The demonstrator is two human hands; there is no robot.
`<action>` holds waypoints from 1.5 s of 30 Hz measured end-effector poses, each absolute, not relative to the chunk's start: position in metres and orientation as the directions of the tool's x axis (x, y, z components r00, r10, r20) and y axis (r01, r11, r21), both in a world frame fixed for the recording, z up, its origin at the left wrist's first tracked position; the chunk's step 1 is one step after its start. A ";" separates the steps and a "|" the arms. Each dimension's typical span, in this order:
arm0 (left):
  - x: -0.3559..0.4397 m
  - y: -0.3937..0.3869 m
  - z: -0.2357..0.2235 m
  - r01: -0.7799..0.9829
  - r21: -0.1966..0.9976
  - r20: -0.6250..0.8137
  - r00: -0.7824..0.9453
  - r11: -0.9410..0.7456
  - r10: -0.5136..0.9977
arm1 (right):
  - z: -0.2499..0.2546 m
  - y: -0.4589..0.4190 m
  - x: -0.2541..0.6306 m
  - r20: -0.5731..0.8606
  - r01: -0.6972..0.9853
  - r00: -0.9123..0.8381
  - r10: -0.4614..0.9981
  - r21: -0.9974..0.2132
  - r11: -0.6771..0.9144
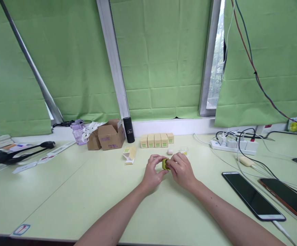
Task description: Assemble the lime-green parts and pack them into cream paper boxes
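Note:
Over the middle of the table, my left hand grips a small yellow-green case between thumb and fingers. My right hand is closed at the case's right side, its fingertips pressed to or into it. Those fingertips are partly hidden, and I cannot tell whether they pinch something inside. Just beyond the hands are a small pale pink block and a clear round container with something yellow in it. An opened small cream carton lies to the left of them.
Several small cream cartons stand in a row behind. Further left are a black cylinder, cardboard boxes and a purple bottle. Phones, cables and a white power strip occupy the right side.

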State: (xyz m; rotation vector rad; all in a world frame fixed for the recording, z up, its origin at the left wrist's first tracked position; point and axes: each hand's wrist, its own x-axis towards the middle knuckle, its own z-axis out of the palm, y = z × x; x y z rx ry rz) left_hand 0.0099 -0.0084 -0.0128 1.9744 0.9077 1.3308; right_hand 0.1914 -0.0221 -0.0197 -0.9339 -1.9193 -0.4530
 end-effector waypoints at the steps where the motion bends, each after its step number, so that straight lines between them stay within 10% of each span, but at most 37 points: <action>1: 0.010 -0.008 -0.012 0.217 0.773 0.540 0.270 -0.596 0.798 | -0.020 -0.022 0.192 0.859 0.760 -0.287 0.424 -0.065 0.647; 45: 0.010 0.005 -0.018 0.270 0.802 0.513 0.145 -0.532 0.846 | -0.034 -0.021 0.188 0.808 0.499 -0.134 0.574 -0.446 0.743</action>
